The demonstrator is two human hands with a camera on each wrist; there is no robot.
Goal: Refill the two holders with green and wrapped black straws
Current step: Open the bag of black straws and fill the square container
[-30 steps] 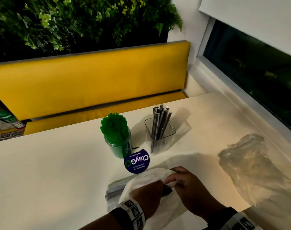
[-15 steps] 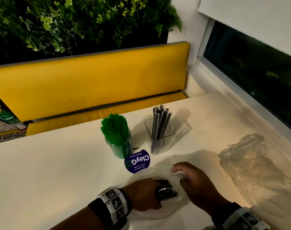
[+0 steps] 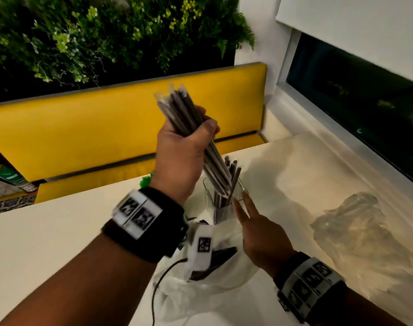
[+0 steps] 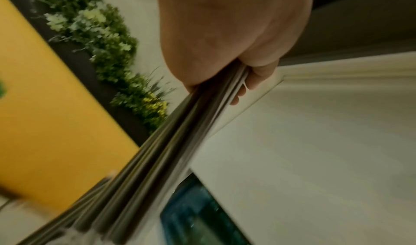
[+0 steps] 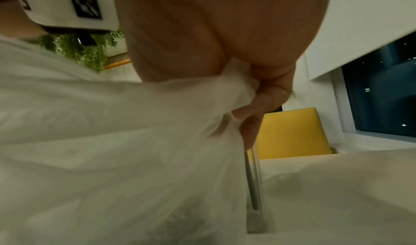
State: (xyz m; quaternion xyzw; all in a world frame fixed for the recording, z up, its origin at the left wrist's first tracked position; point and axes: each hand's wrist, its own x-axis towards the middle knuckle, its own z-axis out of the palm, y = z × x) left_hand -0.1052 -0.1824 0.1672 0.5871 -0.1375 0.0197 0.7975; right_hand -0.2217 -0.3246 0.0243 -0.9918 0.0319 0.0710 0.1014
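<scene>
My left hand (image 3: 196, 128) is raised above the table and grips a bundle of wrapped black straws (image 3: 189, 116). The bundle tilts down to the right, its lower ends at the mouth of the clear square holder (image 3: 222, 210), which has several black straws (image 3: 233, 168) in it. The left wrist view shows the bundle (image 4: 180, 133) running out of my fist (image 4: 225, 35). My right hand (image 3: 244, 208) lies over the white bag (image 3: 200, 292), fingers straight beside the holder (image 5: 254, 195). The green straws (image 3: 145, 181) only peek out behind my left wrist.
More black straws (image 3: 222, 255) lie in the open white bag (image 5: 112, 142). A crumpled clear bag (image 3: 356, 231) sits at the right on the table (image 3: 47, 243). A yellow bench (image 3: 83, 137) runs behind, a dark window (image 3: 365, 102) on the right.
My left hand has pulled a bundle of black straws out of the white bag and lifted it over the clear holder. My right hand slid forward off the bag toward the holder.
</scene>
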